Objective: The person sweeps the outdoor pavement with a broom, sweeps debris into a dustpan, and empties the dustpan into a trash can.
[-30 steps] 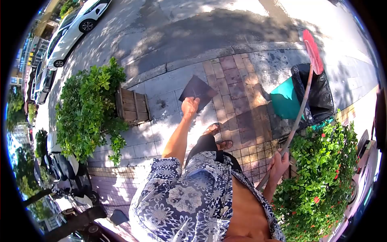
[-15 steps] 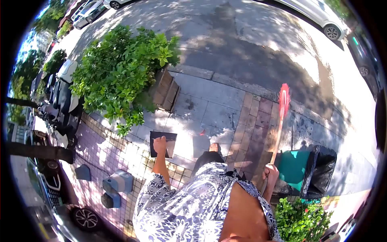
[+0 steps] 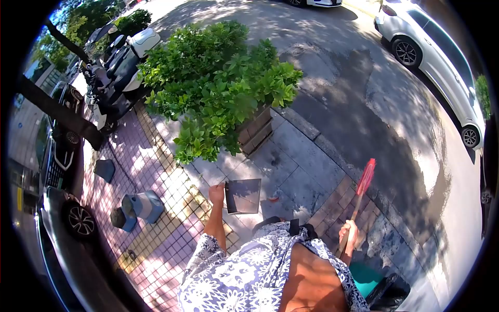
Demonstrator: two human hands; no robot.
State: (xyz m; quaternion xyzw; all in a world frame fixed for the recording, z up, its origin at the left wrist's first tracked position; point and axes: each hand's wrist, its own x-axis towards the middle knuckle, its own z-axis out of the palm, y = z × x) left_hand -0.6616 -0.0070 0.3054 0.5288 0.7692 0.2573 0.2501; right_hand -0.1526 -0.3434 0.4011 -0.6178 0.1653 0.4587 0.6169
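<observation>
Your left hand [image 3: 217, 193] is closed on the handle edge of the dustpan [image 3: 243, 196], which hangs out ahead of you over the grey slabs, its dark face turned up toward the camera. Your right hand [image 3: 349, 232] is fisted round the broom [image 3: 359, 195] shaft; the red head points up and away, over the brick strip by the kerb [image 3: 332, 154].

Risks, as judged from this frame:

- Pan is tilted, not level. Anything lying in it could slide off the open lip onto the paving. Cause: wrist angle while walking.
- A small red scrap [image 3: 274, 197] lies on the slab just beside the pan. With the broom head raised and off to the right, it is easy to step past it.
- Broom head sticks out toward the road, where a white car [image 3: 442, 62] stands. A wide swing could carry it over the kerb.
- The planter [image 3: 255, 131] with its bush [image 3: 218, 88] is near on your left front; the pan could clip the wooden box if you drift that way.
- The bin [image 3: 382, 288] sits low at your right, partly out of view; your right foot could catch it.
</observation>
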